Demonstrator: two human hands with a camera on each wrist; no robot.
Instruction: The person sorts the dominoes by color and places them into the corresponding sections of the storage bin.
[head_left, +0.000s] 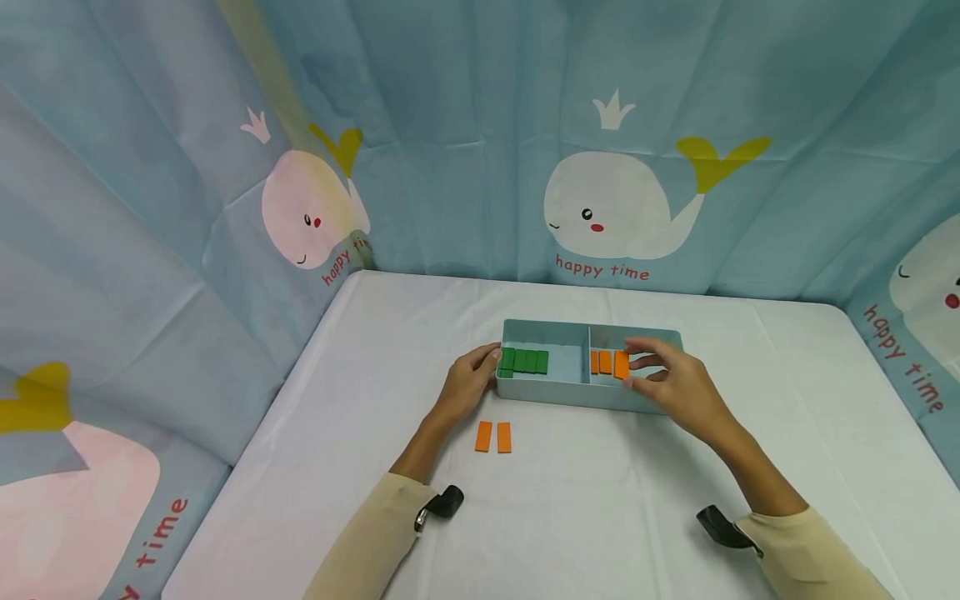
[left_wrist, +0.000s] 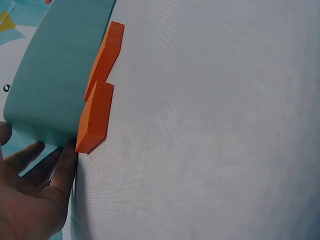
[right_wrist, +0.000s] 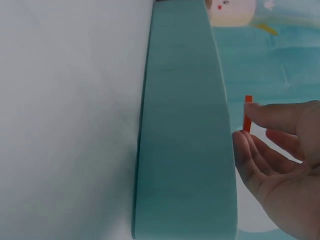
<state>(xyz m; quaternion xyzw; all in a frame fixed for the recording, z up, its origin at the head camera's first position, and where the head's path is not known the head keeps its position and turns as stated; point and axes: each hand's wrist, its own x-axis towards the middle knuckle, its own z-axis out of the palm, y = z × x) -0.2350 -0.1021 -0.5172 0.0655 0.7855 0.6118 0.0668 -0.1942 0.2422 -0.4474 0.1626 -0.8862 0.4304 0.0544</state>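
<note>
A blue-green two-compartment box [head_left: 558, 389] lies lengthwise on the white table. My left hand [head_left: 467, 385] rests against its left end; in the left wrist view the fingers [left_wrist: 62, 172] touch the outer end wall. Over the right compartment, my right hand [head_left: 678, 390] pinches an orange tile [head_left: 622, 365] between thumb and fingertips. The right wrist view shows this tile [right_wrist: 247, 114] upright beyond the box's front wall [right_wrist: 187, 125]. Two more orange tiles [head_left: 605, 362] are in that compartment, left of the held one. Several green tiles [head_left: 531, 361] sit in the left compartment.
Two orange tiles [head_left: 483, 437] lie side by side on the white tablecloth [head_left: 585, 508], in front of the box's left end. A divider [head_left: 589, 354] splits the box. Behind the table hangs a blue curtain [head_left: 465, 208] with whale prints.
</note>
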